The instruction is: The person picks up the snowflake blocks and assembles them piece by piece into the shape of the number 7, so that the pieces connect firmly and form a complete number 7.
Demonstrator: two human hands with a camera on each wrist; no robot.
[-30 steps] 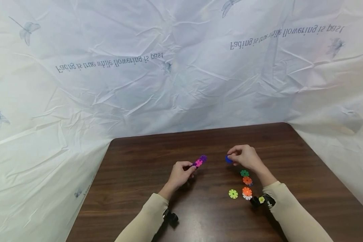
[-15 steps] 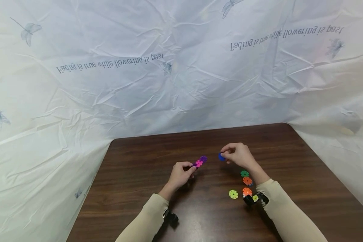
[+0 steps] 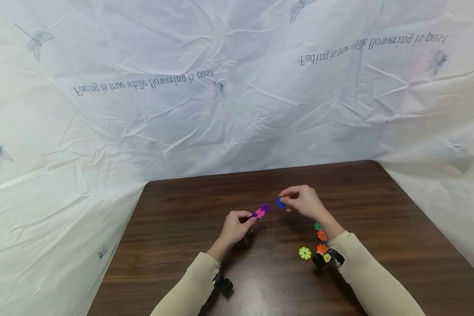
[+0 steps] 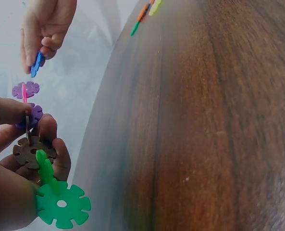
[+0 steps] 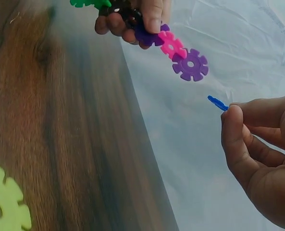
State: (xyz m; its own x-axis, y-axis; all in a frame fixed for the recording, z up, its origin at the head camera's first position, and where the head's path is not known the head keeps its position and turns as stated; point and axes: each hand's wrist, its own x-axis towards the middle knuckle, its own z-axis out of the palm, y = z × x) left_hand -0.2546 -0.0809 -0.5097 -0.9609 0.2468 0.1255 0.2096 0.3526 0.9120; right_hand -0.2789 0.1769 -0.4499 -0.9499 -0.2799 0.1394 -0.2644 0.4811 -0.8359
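I see the left hand (image 3: 233, 228) pinching a chain of discs (image 5: 166, 40) in its grip. The right hand (image 3: 305, 202) pinches a blue disc (image 5: 216, 102), near the purple end (image 5: 195, 70) but apart.

Above the tabletop (image 3: 181, 210), the chain of discs (image 3: 260, 213) has the left fingers (image 5: 116, 24) around its left part, a single disc (image 3: 280, 202) in the right fingers (image 5: 265, 111) just to its right, loose discs (image 3: 319, 234) on the tabletop nearer and right of it, and a sheet (image 3: 237, 114) behind it.
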